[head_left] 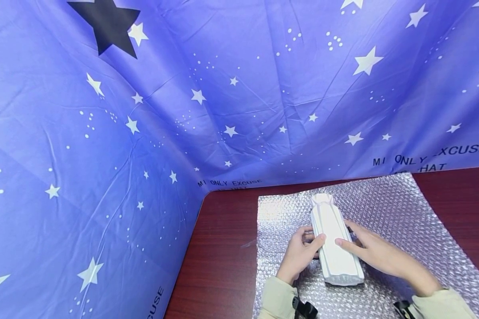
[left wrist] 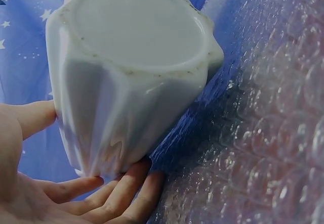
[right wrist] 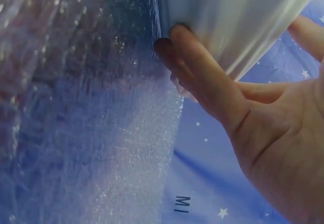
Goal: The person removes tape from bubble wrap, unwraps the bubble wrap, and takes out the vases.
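A white fluted vase (head_left: 335, 243) lies lengthwise over the bubble wrap (head_left: 383, 212), its narrow neck pointing away and its base toward me. On its left side my left hand (head_left: 298, 253) grips it, thumb on top and fingers reaching beneath. My right hand (head_left: 379, 253) holds the opposite side, its thumb also on the upper face. In the left wrist view the round flat base of the vase (left wrist: 136, 29) faces the camera, with small brownish marks along its rim. The right wrist view shows fingers (right wrist: 207, 77) bent under the vase wall (right wrist: 223, 21).
The bubble wrap sheet is spread over a dark red-brown wooden table (head_left: 211, 248). A blue-purple curtain (head_left: 239, 97) with white stars and printed lettering hangs behind the table and along its left side. Black straps (head_left: 304, 307) circle both wrists near the light sleeves.
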### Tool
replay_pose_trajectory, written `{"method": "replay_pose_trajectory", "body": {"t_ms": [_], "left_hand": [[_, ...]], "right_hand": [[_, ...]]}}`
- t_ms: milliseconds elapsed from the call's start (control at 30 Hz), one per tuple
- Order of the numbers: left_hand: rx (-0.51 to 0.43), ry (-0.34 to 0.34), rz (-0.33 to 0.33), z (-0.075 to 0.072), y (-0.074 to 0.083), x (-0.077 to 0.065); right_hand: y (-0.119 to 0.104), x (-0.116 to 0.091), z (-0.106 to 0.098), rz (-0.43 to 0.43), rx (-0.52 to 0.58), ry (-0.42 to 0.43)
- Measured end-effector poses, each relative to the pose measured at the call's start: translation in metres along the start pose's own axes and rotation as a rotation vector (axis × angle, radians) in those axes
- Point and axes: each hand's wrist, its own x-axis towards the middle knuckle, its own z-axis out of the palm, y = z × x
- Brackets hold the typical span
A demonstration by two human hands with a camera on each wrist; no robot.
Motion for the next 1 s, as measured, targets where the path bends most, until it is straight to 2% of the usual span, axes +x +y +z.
{"method": "replay_pose_trajectory", "body": {"t_ms": [267,600,1000], "left_hand": [[-0.012,-0.002,0.003,-0.0004,0.0007,0.0000],[0.020,-0.030,0.026,-0.0011,0.0064,-0.0043],[-0.018,0.008,0.041,0.0007,0.0062,-0.0029]], "right_hand": [[-0.0031,-0.0006,-0.0031,0.020,0.012,-0.020],[-0.0047,-0.0018,-0.0032,-0.012,0.022,0.006],[-0.0063,-0.0023,-0.0048,-0.027,-0.017,0.058]]}}
